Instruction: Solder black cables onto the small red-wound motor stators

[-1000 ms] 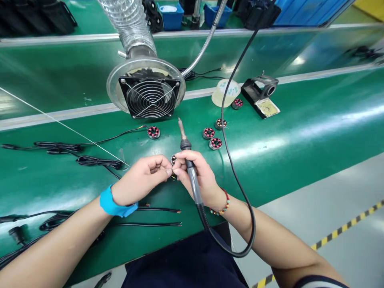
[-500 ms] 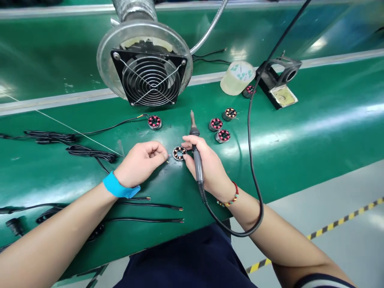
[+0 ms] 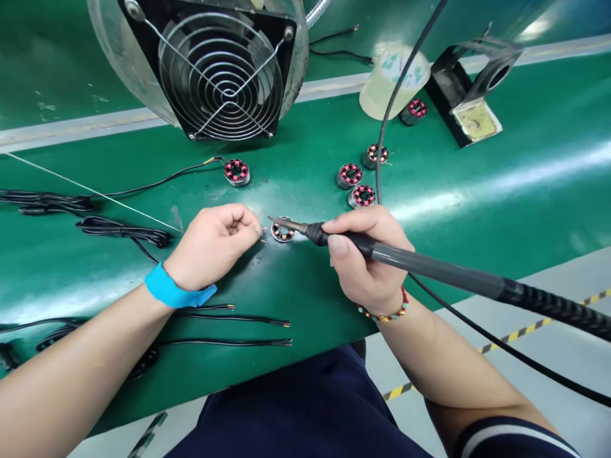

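Note:
My left hand (image 3: 210,245) is closed in a pinch on a black cable; its thin bare wire ends (image 3: 263,235) poke out past the fingertips. Just right of them a small ring-shaped motor stator (image 3: 283,230) with copper windings lies on the green bench. My right hand (image 3: 370,254) grips a soldering iron (image 3: 429,264) by its dark handle. The iron points left, and its tip (image 3: 279,221) is over the stator's upper part; I cannot tell whether they touch. The fingers of my left hand hide most of the cable's end.
A fume extractor fan (image 3: 226,83) hangs over the back. Other stators (image 3: 350,175) stand to the right, near a roll of tape (image 3: 394,83) and an iron stand (image 3: 470,89). One wired stator (image 3: 237,172) sits behind my left hand. Coiled cables (image 3: 124,230) lie left.
My right hand has let go of the stator and moved right. The soldering iron has swung from pointing away to pointing left over the stator. My left hand keeps its pinch. The view has shifted closer.

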`<state>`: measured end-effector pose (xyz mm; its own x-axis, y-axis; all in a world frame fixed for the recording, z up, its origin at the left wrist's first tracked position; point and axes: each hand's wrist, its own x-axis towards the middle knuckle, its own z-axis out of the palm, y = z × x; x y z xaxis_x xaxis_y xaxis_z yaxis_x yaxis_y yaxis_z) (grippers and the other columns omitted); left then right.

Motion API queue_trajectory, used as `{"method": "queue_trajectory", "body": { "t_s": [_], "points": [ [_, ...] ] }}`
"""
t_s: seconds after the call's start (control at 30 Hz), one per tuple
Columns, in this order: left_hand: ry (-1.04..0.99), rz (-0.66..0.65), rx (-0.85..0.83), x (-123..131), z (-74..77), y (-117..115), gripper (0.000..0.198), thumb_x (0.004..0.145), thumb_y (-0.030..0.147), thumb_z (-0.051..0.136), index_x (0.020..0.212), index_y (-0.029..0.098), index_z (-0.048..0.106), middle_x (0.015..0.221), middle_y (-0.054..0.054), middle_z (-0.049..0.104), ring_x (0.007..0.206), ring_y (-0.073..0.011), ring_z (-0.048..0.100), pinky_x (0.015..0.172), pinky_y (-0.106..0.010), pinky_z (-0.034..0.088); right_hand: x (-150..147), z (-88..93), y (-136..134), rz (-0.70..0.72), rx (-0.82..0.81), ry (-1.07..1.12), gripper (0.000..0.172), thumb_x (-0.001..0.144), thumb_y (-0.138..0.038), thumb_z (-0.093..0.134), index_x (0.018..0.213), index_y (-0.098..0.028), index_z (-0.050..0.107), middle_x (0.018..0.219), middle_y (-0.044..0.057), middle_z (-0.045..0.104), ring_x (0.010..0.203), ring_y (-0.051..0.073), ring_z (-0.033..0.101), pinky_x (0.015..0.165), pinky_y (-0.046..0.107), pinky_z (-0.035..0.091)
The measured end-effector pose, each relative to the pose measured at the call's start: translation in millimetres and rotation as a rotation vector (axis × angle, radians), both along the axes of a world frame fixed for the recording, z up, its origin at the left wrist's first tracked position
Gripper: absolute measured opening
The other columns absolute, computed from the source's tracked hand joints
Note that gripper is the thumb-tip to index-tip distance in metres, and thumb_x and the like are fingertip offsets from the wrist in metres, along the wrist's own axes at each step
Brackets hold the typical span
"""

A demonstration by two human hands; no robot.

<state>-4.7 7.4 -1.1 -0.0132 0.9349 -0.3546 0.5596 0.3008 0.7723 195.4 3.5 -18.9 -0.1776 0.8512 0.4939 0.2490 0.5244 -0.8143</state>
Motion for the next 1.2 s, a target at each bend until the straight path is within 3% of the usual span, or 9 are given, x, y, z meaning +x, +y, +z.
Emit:
{"method": "queue_trajectory", "body": {
  "t_s": [0.33, 0.63, 0.87, 1.03, 1.2],
  "points": [
    [0.024, 0.007, 0.031, 2.5, 2.1, 1.1, 0.015, 0.07, 0.029, 0.057, 0.06, 0.018, 0.059, 0.056, 0.004, 0.055, 0.053, -0.0088, 0.045, 0.052, -0.021, 0.036, -0.4, 2.6, -2.3, -0.027, 0.034, -0.094, 0.017, 0.093, -0.036, 0.052, 0.086, -0.025, 0.063, 0.072, -0.002, 0.062, 0.054, 0.009, 0.057, 0.051, 0.025, 0.049],
    [0.023, 0.018, 0.045, 1.7, 0.0, 1.5, 0.016, 0.069, 0.029, 0.057, 0.059, 0.017, 0.058, 0.052, 0.004, 0.051, 0.049, -0.0076, 0.039, 0.048, -0.021, 0.03, -2.5, 2.3, -2.6, 0.014, 0.001, 0.007, 0.012, 0.092, -0.031, 0.053, 0.086, -0.024, 0.061, 0.073, -0.003, 0.063, 0.05, 0.007, 0.056, 0.05, 0.022, 0.05],
    [0.033, 0.001, 0.051, 1.8, -0.7, 1.9, 0.015, 0.069, 0.03, 0.057, 0.059, 0.018, 0.058, 0.051, 0.004, 0.051, 0.047, -0.0077, 0.039, 0.046, -0.021, 0.029, -4.6, -2.2, 0.1, 0.027, 0.076, 0.084, 0.009, 0.09, -0.029, 0.057, 0.087, -0.021, 0.061, 0.073, -0.004, 0.063, 0.049, 0.005, 0.056, 0.047, 0.02, 0.048],
    [0.04, -0.004, 0.076, 0.9, -1.7, 2.0, 0.016, 0.069, 0.031, 0.056, 0.06, 0.018, 0.059, 0.054, 0.004, 0.054, 0.05, -0.0088, 0.044, 0.048, -0.021, 0.034, -5.2, 0.2, 2.5, -0.022, 0.099, -0.005, 0.008, 0.091, -0.029, 0.056, 0.094, -0.024, 0.062, 0.087, -0.001, 0.07, 0.071, 0.012, 0.068, 0.065, 0.026, 0.059],
    [0.043, -0.008, 0.082, 1.1, 0.2, 1.8, 0.015, 0.068, 0.03, 0.054, 0.059, 0.018, 0.059, 0.056, 0.003, 0.056, 0.053, -0.0096, 0.046, 0.051, -0.022, 0.037, -9.1, 0.5, 4.2, 0.124, 0.045, -0.109, 0.022, 0.089, -0.02, 0.06, 0.11, -0.025, 0.061, 0.106, 0.0, 0.071, 0.095, 0.014, 0.069, 0.089, 0.028, 0.057]
  ]
}}
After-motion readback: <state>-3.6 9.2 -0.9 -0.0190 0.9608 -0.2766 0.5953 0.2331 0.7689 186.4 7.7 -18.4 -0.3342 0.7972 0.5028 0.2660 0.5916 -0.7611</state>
